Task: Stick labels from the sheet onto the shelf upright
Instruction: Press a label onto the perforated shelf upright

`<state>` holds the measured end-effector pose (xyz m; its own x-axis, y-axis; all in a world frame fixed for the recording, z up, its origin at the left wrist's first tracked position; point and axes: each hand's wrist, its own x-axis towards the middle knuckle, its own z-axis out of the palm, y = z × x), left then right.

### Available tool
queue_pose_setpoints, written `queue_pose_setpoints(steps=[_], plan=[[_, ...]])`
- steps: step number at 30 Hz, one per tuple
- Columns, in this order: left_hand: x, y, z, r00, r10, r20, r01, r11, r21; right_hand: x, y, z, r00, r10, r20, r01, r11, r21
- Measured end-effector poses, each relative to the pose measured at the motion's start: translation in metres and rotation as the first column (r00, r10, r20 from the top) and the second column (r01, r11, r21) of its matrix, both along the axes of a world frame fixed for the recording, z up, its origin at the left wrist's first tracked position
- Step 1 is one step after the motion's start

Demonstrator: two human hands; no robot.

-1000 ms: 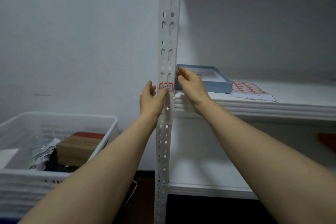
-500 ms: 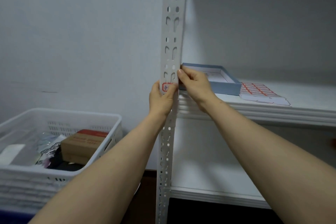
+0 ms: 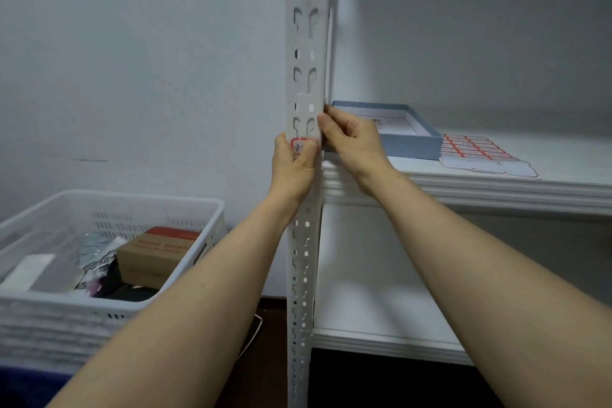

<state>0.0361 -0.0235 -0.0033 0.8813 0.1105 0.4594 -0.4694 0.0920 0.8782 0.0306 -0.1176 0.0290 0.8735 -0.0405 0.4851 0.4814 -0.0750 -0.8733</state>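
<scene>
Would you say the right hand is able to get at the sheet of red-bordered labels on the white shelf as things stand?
Probably yes: the sheet of red-bordered labels lies uncovered on the white shelf, right of the right hand at the white slotted upright. Only the shallow blue box sits between.

A plain pale grey wall [image 3: 132, 60] fills the background, dimly lit, with a brighter patch high up. White shelves [image 3: 496, 192] stand against it at the right, one board above another. A white plastic basket [image 3: 109, 200] of mixed goods sits low at the left. The floor [image 3: 270, 351] beneath is dark.
</scene>
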Motion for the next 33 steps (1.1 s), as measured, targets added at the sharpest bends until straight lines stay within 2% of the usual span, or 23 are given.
queue_pose_setpoints(steps=[33], plan=[[0.0107,-0.0017,-0.0063,0.998,0.054,-0.012,-0.054,0.998,-0.021,-0.0004,-0.0004,-0.0016,0.998,-0.027,0.051,0.027,1.0,0.003]])
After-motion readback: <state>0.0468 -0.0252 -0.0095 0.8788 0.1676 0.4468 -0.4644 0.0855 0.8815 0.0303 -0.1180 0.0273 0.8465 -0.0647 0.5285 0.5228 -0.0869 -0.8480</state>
